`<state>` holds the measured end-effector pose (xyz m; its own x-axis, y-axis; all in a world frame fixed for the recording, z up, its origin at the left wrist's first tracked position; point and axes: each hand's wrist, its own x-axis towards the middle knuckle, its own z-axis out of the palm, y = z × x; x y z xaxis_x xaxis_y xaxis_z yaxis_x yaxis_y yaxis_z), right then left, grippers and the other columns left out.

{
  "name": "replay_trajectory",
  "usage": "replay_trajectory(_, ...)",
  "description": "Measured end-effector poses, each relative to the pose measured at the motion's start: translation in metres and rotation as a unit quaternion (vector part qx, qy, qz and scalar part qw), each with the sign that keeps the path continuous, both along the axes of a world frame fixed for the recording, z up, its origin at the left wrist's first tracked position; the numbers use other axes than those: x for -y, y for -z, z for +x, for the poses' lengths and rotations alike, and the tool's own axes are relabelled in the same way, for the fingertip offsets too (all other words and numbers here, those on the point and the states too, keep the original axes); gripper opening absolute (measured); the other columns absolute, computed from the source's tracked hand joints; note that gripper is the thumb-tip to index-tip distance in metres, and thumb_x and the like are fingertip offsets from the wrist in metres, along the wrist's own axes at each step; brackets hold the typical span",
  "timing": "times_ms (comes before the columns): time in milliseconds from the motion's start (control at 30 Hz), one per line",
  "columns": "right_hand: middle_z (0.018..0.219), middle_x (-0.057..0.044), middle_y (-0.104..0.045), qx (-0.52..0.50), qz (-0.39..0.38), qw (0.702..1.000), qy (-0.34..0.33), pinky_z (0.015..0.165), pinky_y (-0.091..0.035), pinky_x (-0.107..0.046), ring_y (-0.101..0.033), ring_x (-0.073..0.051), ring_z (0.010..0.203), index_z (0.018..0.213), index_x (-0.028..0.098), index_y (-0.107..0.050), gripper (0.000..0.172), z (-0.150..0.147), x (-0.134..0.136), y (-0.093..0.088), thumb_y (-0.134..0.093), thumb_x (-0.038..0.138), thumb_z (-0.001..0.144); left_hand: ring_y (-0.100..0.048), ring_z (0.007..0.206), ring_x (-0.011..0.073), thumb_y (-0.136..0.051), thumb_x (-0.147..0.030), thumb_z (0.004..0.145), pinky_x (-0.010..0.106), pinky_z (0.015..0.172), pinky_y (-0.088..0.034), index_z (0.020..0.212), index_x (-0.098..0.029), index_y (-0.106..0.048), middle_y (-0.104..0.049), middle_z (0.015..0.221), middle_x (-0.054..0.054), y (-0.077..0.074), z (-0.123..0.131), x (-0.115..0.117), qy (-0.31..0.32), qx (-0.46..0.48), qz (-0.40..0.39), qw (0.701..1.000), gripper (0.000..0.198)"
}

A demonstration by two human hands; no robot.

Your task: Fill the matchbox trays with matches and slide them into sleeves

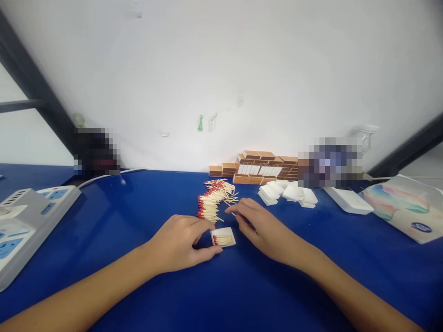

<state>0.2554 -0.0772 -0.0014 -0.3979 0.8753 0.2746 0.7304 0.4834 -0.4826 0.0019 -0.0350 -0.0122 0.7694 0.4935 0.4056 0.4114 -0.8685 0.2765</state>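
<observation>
A small white matchbox tray lies on the blue table, partly filled with red-headed matches. My left hand grips the tray at its left end, thumb on the near side and fingers on the far side. My right hand is just right of the tray, its fingers pinched together. A short pale end, which looks like a match, shows at those fingertips. Beyond the tray spreads a loose pile of matches, most with their red heads to the left.
Stacked brown matchboxes stand along the wall, with several white trays in front. A white device and a tissue pack lie at right. At far left is a power strip with a cable. Two areas are blurred out.
</observation>
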Motion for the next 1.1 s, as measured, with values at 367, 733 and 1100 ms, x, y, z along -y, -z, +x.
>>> replay_trajectory(367, 0.093, -0.004, -0.077, -0.272, -0.135, 0.948, 0.096, 0.063, -0.051, -0.033, -0.065, -0.018, 0.072, 0.096, 0.024, -0.078, 0.023, -0.009, 0.001, -0.011, -0.070, 0.045, 0.092, -0.054, 0.054, 0.0116, -0.072, -0.043, 0.090, 0.025, 0.055, -0.036, 0.107, -0.022, -0.069, -0.055, 0.061, -0.007, 0.004, -0.002, -0.002, -0.036, 0.029, 0.001, 0.999, 0.026)
replay_trajectory(733, 0.098, -0.003, -0.064, -0.181, -0.131, 0.972, 0.067, 0.064, -0.043, -0.028, -0.055, -0.015, 0.079, 0.095, 0.026, -0.080, 0.010, -0.014, 0.003, 0.002, -0.071, 0.030, 0.093, -0.052, 0.053, 0.0105, -0.073, -0.040, 0.090, 0.025, 0.054, -0.035, 0.101, -0.021, -0.069, -0.055, 0.061, -0.007, 0.002, 0.001, -0.002, -0.023, 0.030, -0.016, 0.999, 0.023)
replay_trajectory(1100, 0.093, -0.002, -0.064, -0.107, -0.122, 0.986, 0.024, 0.068, -0.045, -0.029, -0.056, -0.015, 0.079, 0.091, 0.024, -0.075, 0.011, -0.009, 0.001, 0.002, -0.066, 0.027, 0.096, -0.056, 0.054, 0.0117, -0.077, -0.041, 0.087, 0.024, 0.055, -0.037, 0.104, -0.019, -0.071, -0.060, 0.063, -0.006, 0.001, 0.000, -0.001, -0.012, 0.005, -0.024, 1.000, 0.028)
